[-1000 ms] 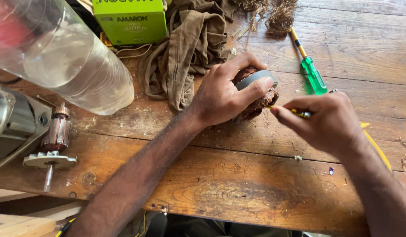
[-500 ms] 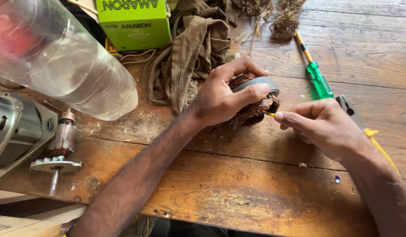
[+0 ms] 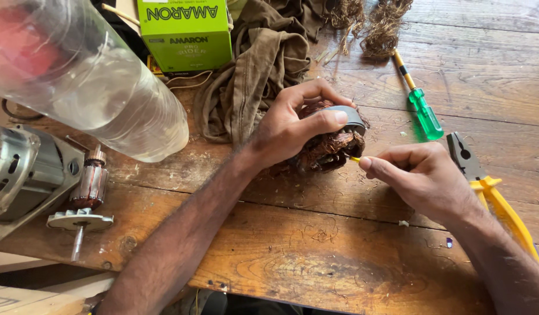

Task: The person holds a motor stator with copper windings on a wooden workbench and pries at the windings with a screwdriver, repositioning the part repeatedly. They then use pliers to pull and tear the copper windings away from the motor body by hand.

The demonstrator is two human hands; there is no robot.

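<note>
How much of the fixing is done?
Done: the armature sits out of the motor housing. In hand: the left hand grips the copper-wound stator while the right hand pokes a thin yellow tool into the windings. Left: copper wire remains in the stator.

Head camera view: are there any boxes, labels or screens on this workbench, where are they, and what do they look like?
Cardboard box: back of the wooden bench, upper left beside the brown cloth; rectangular, bright green, dark lettering.
No screens or signs in view.
</note>
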